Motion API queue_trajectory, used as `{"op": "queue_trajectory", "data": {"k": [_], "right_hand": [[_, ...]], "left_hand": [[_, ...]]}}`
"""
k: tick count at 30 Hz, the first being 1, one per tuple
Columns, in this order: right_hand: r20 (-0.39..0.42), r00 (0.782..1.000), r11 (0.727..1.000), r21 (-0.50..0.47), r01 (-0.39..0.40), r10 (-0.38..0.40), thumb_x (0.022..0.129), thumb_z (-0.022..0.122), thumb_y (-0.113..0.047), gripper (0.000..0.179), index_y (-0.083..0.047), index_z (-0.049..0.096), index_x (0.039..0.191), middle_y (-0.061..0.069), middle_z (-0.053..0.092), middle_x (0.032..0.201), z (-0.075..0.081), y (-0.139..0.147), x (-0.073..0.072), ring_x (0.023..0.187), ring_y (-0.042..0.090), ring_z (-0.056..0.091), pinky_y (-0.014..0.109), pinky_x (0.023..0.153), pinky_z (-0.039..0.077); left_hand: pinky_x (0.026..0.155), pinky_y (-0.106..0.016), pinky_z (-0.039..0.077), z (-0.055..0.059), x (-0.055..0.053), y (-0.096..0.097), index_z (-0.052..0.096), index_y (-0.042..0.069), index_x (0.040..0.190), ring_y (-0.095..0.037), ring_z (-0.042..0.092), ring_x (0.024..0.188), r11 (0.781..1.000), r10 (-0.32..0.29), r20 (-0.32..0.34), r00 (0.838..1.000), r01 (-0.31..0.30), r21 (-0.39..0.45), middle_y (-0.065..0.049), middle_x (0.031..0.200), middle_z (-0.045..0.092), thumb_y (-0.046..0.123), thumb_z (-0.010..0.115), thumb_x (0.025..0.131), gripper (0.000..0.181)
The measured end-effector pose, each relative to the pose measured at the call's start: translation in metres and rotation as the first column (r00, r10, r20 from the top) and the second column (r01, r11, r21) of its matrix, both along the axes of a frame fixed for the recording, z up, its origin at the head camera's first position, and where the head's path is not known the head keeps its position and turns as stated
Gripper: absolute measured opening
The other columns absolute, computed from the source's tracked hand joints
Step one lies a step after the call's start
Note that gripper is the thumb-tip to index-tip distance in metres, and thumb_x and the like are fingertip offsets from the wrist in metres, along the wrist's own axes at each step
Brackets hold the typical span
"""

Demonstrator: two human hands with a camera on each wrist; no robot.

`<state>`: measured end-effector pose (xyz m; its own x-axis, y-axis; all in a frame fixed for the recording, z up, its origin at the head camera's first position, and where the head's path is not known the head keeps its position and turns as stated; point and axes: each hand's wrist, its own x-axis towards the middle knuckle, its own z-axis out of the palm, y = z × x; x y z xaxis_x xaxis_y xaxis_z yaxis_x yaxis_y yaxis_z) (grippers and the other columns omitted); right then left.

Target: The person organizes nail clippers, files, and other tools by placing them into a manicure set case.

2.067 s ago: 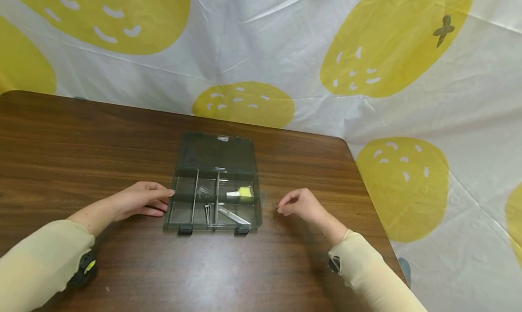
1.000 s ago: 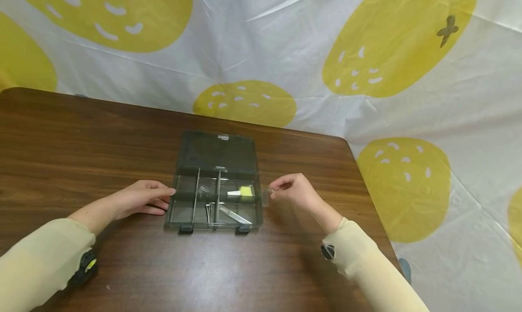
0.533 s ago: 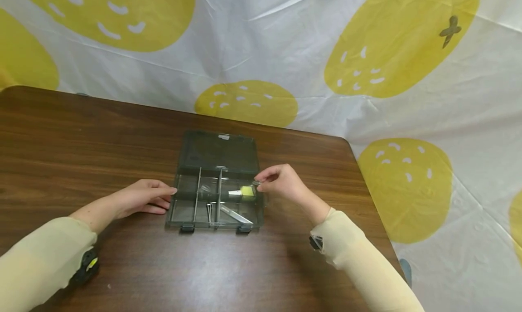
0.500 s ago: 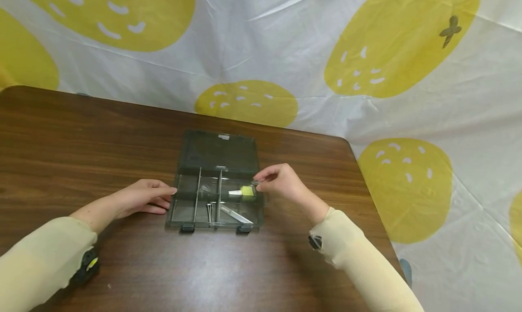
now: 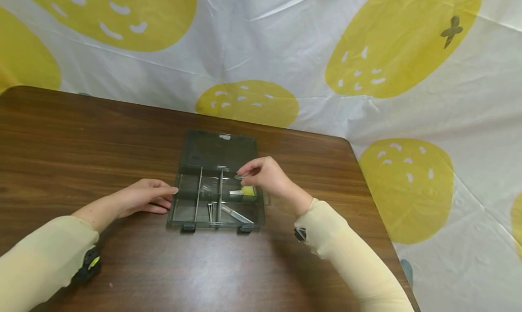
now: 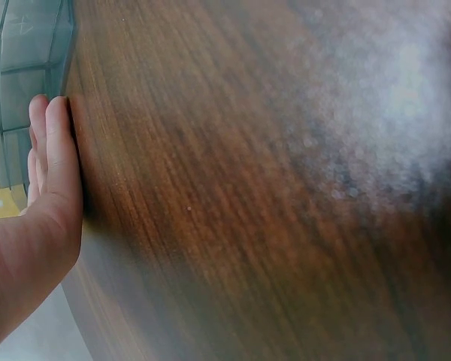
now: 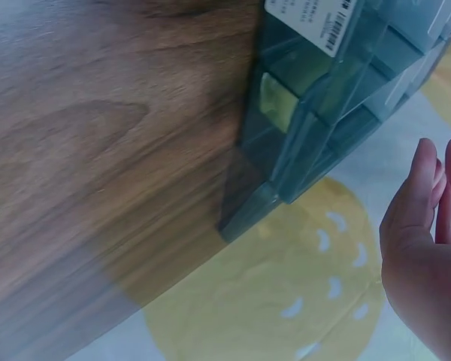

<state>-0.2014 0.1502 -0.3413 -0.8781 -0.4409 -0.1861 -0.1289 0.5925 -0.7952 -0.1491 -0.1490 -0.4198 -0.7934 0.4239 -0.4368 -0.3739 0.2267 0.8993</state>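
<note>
A smoky translucent compartment box point(image 5: 185, 212) lies on the table with its lid point(image 5: 220, 149) folded back. My right hand point(image 5: 265, 173) is over its right rear compartment, pinching a small clear, shiny piece point(image 5: 239, 177) between thumb and fingertips; its kind is too small to tell. Below it lies a yellow-and-white item point(image 5: 248, 191). My left hand point(image 5: 144, 197) rests at the box's left side, thumb touching the rim, fingers fairly straight. Inside are also a slim silver bar point(image 5: 236, 214), a thin metal forked piece point(image 5: 210, 212) and a clear object point(image 5: 206, 188) in the middle.
The wooden table point(image 5: 122, 144) runs around the box, with its back edge against a white curtain point(image 5: 310, 35) printed with yellow shapes. Two dark latches point(image 5: 188, 229) stick out at the box's front. A white label point(image 7: 312, 19) shows on the box side in the right wrist view.
My right hand has moved left from beside the box, over its right wall, to above the rear right compartment, carrying the small clear piece. My left hand has stayed at the box's side.
</note>
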Motion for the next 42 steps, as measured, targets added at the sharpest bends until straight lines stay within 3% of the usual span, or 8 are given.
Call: {"op": "queue_trajectory", "data": {"k": [24, 42], "right_hand": [[-0.032, 0.998, 0.995, 0.077, -0.056, 0.059, 0.075, 0.074, 0.001, 0.023, -0.002, 0.072, 0.097, 0.012, 0.072, 0.095, -0.013, -0.038, -0.004, 0.07, 0.005, 0.059, 0.017, 0.064, 0.052], [-0.005, 0.998, 0.996, 0.064, -0.06, 0.06, 0.076, 0.071, 0.005, 0.024, 0.001, 0.071, 0.1, 0.015, 0.071, 0.089, -0.018, -0.04, -0.004, 0.071, 0.006, 0.061, 0.019, 0.066, 0.054]], "left_hand": [[0.081, -0.027, 0.056, -0.001, 0.0, 0.005, 0.044, -0.011, 0.125, -0.01, 0.061, 0.087, 1.0, 0.004, -0.005, 1.0, -0.004, 0.001, -0.01, 0.107, 0.054, 0.03, 0.051, 0.096, 0.051], [0.08, -0.027, 0.056, 0.002, 0.001, 0.006, 0.047, -0.008, 0.118, -0.01, 0.061, 0.084, 1.0, 0.011, -0.001, 1.0, -0.011, 0.006, -0.006, 0.1, 0.054, 0.028, 0.052, 0.095, 0.043]]}}
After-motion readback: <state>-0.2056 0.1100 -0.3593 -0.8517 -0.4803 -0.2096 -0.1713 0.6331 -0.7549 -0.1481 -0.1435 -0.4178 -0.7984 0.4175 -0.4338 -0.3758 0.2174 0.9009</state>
